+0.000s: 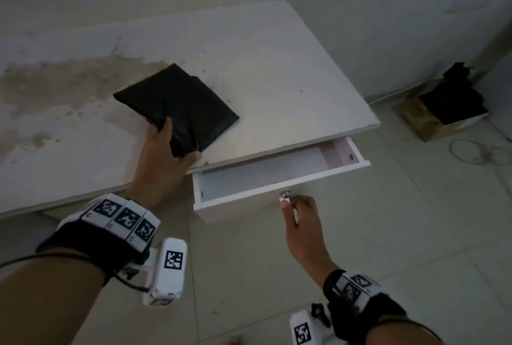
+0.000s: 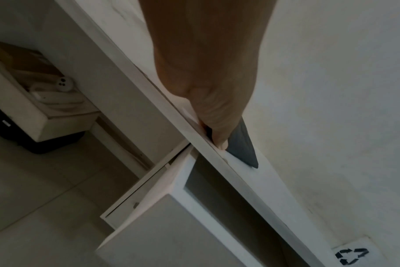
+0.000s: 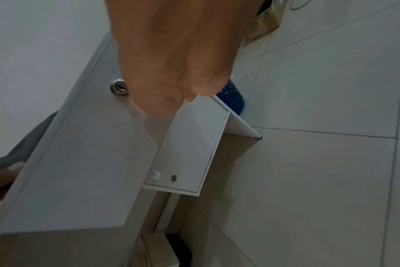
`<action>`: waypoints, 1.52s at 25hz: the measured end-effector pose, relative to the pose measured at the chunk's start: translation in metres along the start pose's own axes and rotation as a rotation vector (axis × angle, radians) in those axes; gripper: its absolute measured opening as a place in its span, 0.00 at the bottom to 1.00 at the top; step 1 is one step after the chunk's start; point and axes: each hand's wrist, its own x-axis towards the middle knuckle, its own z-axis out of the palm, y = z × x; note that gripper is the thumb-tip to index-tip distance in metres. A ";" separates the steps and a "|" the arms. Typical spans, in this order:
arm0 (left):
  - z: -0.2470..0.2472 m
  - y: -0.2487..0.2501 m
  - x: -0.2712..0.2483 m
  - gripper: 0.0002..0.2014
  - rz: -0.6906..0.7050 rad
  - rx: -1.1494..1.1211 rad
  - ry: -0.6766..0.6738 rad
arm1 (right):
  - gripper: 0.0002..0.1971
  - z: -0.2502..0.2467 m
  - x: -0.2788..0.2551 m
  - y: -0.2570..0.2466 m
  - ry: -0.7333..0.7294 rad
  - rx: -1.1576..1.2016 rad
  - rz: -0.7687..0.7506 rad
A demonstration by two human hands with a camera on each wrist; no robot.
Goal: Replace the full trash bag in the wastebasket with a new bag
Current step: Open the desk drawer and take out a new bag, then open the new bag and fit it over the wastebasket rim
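A folded black trash bag [image 1: 177, 103] lies on the white desk [image 1: 277, 67]. My left hand [image 1: 180, 141] pinches its near corner between thumb and fingers; in the left wrist view the same hand [image 2: 217, 126] holds the dark bag [image 2: 242, 144] at the desk's edge. Below the desk an empty white drawer [image 1: 266, 175] stands pulled out. My right hand [image 1: 291, 202] pinches the knob on its front, beside a metal lock [image 3: 119, 86]. A square bin [image 1: 446, 112] with a black bag bulging out of it stands on the floor at far right.
A blue perforated basket [image 3: 231, 95] shows under the desk behind the drawer unit. A lower cabinet door [image 3: 185, 153] with knob and lock sits beneath the drawer. A wire loop [image 1: 476, 155] lies on the tiled floor near the bin. Boxes [image 2: 41, 115] stand under the desk's left side.
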 end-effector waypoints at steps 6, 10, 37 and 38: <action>0.001 -0.028 0.010 0.43 -0.050 -0.217 -0.024 | 0.15 0.019 0.055 -0.018 0.020 -0.045 -0.044; 0.008 -0.035 0.012 0.42 -0.044 -0.258 0.005 | 0.21 0.026 0.091 -0.025 -0.120 -0.183 -0.113; -0.035 0.107 -0.013 0.19 -0.485 -0.839 0.142 | 0.18 -0.254 0.038 -0.170 -0.508 -0.614 -0.282; -0.034 0.127 -0.018 0.18 -0.483 -0.878 0.150 | 0.19 -0.272 0.047 -0.169 -0.513 -0.623 -0.298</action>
